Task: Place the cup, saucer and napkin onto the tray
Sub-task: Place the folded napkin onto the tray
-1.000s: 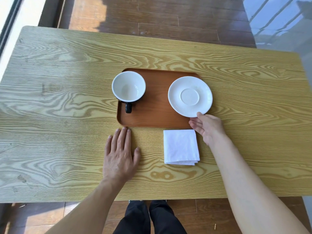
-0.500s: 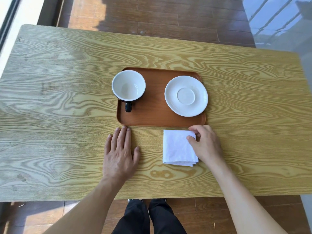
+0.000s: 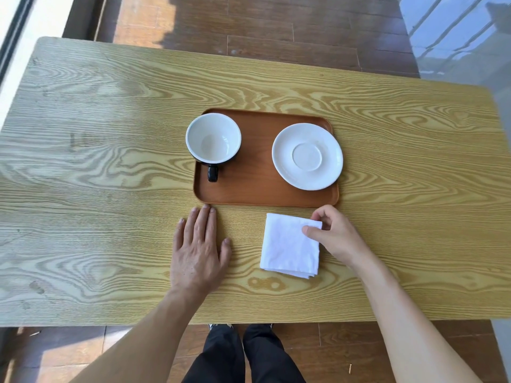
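A brown tray lies in the middle of the wooden table. On its left part stands a cup, white inside and black outside, its handle pointing towards me. A white saucer rests on the tray's right part, its edge reaching over the tray's right rim. A folded white napkin lies on the table just in front of the tray. My right hand pinches the napkin's far right corner between thumb and fingers. My left hand lies flat on the table, its fingertips near the tray's front left corner.
The table's front edge runs close to my body, with my dark trousers and the wooden floor below it. A bright window strip is at the far left and a pale wall at the far right.
My right hand let go of the saucer on the tray, came back to the napkin and closed on its far right corner. The left hand has stayed flat.
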